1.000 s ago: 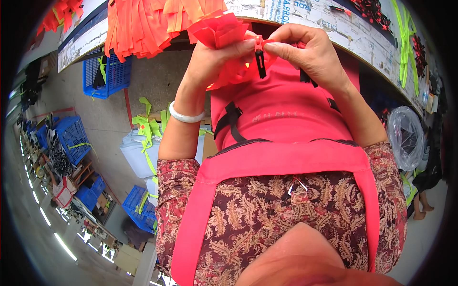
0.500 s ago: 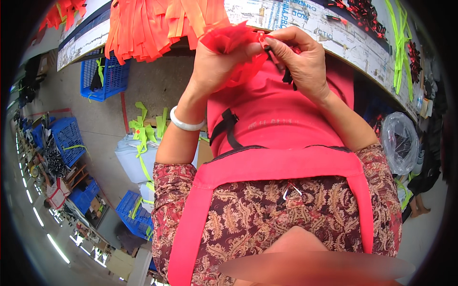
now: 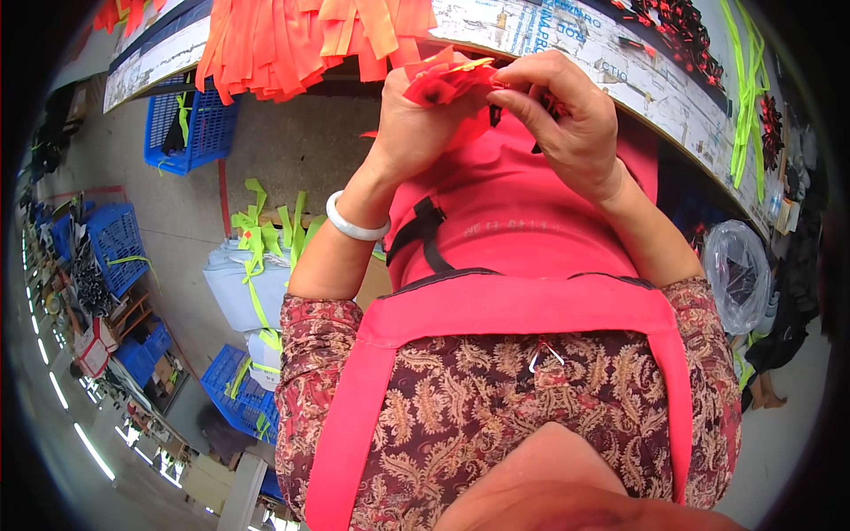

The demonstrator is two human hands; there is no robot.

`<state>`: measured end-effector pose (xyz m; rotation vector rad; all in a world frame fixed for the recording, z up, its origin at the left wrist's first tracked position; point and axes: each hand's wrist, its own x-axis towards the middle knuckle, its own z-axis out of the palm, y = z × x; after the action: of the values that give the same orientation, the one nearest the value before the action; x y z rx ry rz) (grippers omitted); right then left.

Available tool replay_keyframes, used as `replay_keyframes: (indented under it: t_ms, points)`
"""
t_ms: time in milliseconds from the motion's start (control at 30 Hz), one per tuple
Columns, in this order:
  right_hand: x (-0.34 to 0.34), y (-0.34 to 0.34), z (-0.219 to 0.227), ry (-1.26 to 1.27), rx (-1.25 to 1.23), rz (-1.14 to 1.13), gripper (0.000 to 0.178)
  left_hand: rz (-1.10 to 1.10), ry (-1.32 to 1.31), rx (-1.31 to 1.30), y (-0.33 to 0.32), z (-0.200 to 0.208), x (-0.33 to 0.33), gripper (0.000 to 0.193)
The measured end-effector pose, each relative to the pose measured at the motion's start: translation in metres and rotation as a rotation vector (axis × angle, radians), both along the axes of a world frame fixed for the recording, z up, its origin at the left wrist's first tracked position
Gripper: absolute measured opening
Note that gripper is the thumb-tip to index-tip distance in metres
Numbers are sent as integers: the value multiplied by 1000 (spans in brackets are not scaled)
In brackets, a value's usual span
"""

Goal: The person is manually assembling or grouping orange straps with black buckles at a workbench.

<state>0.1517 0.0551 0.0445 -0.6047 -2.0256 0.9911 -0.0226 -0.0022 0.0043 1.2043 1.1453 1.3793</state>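
Left hand (image 3: 414,124): grip is clamping around red-orange fabric strips (image 3: 445,80) before the surface's (image 3: 482,31) edge; the strips are hiding some fingers.
Right hand (image 3: 575,115): thumb and forefinger are meeting beside the strips, their exact contact blurring.
Black-and-red pieces (image 3: 554,104): peeking from the right hand's curled grip, fingers partly covering them.
Orange strips (image 3: 274,49): overhanging the surface, the frame cropping their tops.

The held red strips (image 3: 440,84) look like thin, smooth cloth; the apron (image 3: 522,208) is matt fabric, the bangle (image 3: 358,232) glossy, the blue basket (image 3: 209,124) plastic, the table (image 3: 675,96) scuffed and rough.
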Motion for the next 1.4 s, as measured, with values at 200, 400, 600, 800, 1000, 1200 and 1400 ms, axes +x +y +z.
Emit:
replay_keyframes:
  t_ms: [200,400,600,800,1000,1200,1400]
  points:
    - [-1,-2,-11,35,-44,-40,13,-11,-44,-26,-2,-2,4,20]
    - [-2,-7,-13,56,-178,-64,13,21,-90,-81,-5,1,7,20]
    - [0,-8,-12,11,-119,-25,12,-80,35,-28,-5,8,-1,13]
    - [-3,-9,-14,15,-126,-32,12,-39,-17,-38,-7,6,4,11]
    - [-4,-7,-24,16,-206,-29,11,31,32,-1,-9,0,6,11]
    - [-4,-8,-15,-46,-125,-13,11,-31,118,111,-7,3,0,16]
    - [0,-8,-28,-47,-194,-57,11,9,148,92,-3,-3,7,13]
